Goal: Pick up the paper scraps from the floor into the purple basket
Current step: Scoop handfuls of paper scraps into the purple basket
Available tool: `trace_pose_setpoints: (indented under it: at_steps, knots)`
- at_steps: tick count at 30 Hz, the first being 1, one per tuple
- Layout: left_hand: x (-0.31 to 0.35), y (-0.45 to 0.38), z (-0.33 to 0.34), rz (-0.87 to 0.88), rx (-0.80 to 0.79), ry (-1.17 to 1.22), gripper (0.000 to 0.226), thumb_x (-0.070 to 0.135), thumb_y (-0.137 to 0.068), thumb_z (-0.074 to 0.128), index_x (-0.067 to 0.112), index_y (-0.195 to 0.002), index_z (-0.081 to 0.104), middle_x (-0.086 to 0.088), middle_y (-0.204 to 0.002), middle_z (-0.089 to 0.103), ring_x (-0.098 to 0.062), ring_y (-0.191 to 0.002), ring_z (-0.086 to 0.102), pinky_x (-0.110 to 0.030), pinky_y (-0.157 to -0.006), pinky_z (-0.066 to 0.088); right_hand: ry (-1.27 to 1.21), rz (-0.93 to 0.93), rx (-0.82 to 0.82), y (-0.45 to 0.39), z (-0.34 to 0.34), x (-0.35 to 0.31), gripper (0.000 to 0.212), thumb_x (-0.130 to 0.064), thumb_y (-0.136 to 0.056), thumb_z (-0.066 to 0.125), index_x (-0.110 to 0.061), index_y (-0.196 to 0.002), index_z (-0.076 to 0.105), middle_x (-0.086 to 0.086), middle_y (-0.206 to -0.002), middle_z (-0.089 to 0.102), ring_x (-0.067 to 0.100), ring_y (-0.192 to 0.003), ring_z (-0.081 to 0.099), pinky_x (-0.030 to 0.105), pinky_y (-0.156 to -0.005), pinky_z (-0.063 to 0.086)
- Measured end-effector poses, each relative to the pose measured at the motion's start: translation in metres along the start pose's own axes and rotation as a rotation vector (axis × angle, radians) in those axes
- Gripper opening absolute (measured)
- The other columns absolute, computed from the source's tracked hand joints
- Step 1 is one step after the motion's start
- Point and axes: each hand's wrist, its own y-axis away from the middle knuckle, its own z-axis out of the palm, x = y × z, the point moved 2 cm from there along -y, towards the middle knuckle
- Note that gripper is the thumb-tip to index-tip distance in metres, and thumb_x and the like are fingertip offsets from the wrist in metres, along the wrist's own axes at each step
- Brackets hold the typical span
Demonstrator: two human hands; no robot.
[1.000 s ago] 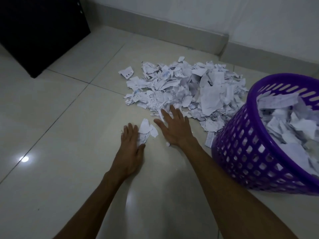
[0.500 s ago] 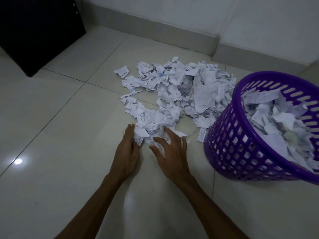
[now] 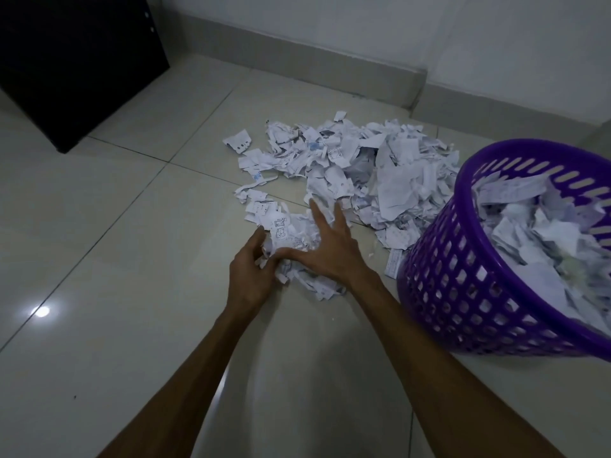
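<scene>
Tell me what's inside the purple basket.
The purple basket holds a heap of torn white paper scraps, nearly up to the rim. Whatever lies beneath them is covered.

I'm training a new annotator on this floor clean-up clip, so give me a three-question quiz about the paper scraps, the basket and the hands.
1. True or false: the round purple plastic lattice basket already holds paper.
2. Multiple choice: where does the big heap of torn white paper scraps lie? A) in front of the hands, left of the basket; B) against the black cabinet; C) behind the basket.
3. Short answer: which hand lies flat with spread fingers on the small pile of scraps?

Key: 1 true. 2 A. 3 the right hand; the left hand curls its fingers into the pile's left edge.
</scene>
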Motion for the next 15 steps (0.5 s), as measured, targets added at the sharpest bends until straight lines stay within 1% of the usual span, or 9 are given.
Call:
trace_pose_setpoints:
  at_steps: [2, 4, 6, 7, 10, 12, 14, 15]
  knots:
    - [0.003, -0.003, 0.002, -0.006, -0.013, 0.038, 0.054, 0.016, -0.094, 0.061, 0.016, -0.146, 0.044, -0.002, -0.144, 0.052, -0.015, -0.125, 0.053, -0.032, -0.103, 0.046, 0.046, -0.003, -0.032, -0.002, 0.006, -0.006, 0.112, -0.086, -0.062, 0.062, -0.046, -0.153, 0.009, -0.001, -0.165, -0.003, 0.027, -0.151, 0.004, 0.057, -0.117, 0.015]
    - [0.004, -0.003, 0.004, -0.01, -0.035, 0.105, 0.047, 0.009, -0.093, 0.057, 0.018, -0.139, 0.053, 0.0, -0.131, 0.063, -0.012, -0.113, 0.062, -0.035, -0.097, 0.052, 0.029, -0.045, 0.023, 0.001, 0.013, -0.011, 0.099, -0.082, -0.069, 0.06, -0.044, -0.152, 0.022, 0.0, -0.163, 0.015, 0.025, -0.148, 0.015, 0.051, -0.116, 0.022]
    - [0.002, -0.001, 0.005, -0.037, -0.04, 0.127, 0.039, 0.01, -0.092, 0.059, 0.019, -0.131, 0.061, 0.002, -0.117, 0.07, -0.014, -0.1, 0.068, -0.042, -0.088, 0.057, 0.0, -0.093, 0.086, 0.004, 0.02, -0.012, 0.083, -0.073, -0.076, 0.062, -0.041, -0.148, 0.037, 0.001, -0.156, 0.029, 0.024, -0.141, 0.024, 0.044, -0.113, 0.028]
    - [0.001, 0.0, 0.005, -0.049, -0.042, 0.121, 0.037, 0.012, -0.091, 0.062, 0.02, -0.127, 0.063, 0.002, -0.113, 0.071, -0.014, -0.096, 0.068, -0.043, -0.085, 0.058, -0.039, -0.106, 0.104, 0.004, 0.024, -0.011, 0.075, -0.067, -0.078, 0.065, -0.039, -0.144, 0.043, 0.001, -0.152, 0.034, 0.023, -0.138, 0.027, 0.04, -0.111, 0.03]
    - [-0.003, 0.003, 0.005, -0.073, -0.047, 0.095, 0.029, 0.014, -0.089, 0.067, 0.018, -0.118, 0.067, 0.003, -0.105, 0.072, -0.015, -0.092, 0.068, -0.043, -0.085, 0.058, -0.103, -0.149, 0.137, 0.004, 0.034, -0.01, 0.056, -0.056, -0.082, 0.068, -0.033, -0.132, 0.058, 0.0, -0.138, 0.052, 0.02, -0.13, 0.039, 0.032, -0.105, 0.03]
    - [-0.004, 0.004, 0.004, -0.085, -0.046, 0.092, 0.025, 0.011, -0.088, 0.069, 0.018, -0.112, 0.068, 0.002, -0.1, 0.072, -0.017, -0.089, 0.067, -0.044, -0.084, 0.058, -0.092, -0.202, 0.16, 0.006, 0.034, -0.014, 0.043, -0.046, -0.085, 0.07, -0.025, -0.123, 0.066, -0.001, -0.126, 0.064, 0.019, -0.122, 0.049, 0.032, -0.103, 0.03]
    - [-0.002, 0.004, 0.002, -0.092, -0.042, 0.094, 0.028, 0.009, -0.086, 0.07, 0.019, -0.112, 0.069, 0.004, -0.1, 0.072, -0.016, -0.088, 0.067, -0.043, -0.083, 0.058, -0.146, -0.239, 0.184, 0.01, 0.028, -0.02, 0.031, -0.03, -0.087, 0.072, -0.016, -0.114, 0.071, 0.004, -0.115, 0.07, 0.021, -0.11, 0.058, 0.036, -0.098, 0.039]
    - [0.002, 0.004, 0.001, -0.095, -0.039, 0.114, 0.031, 0.008, -0.085, 0.071, 0.019, -0.115, 0.068, 0.003, -0.103, 0.072, -0.015, -0.09, 0.068, -0.041, -0.084, 0.058, -0.189, -0.245, 0.19, 0.012, 0.024, -0.023, 0.026, -0.024, -0.087, 0.073, -0.013, -0.111, 0.073, 0.006, -0.111, 0.072, 0.022, -0.105, 0.062, 0.036, -0.095, 0.044]
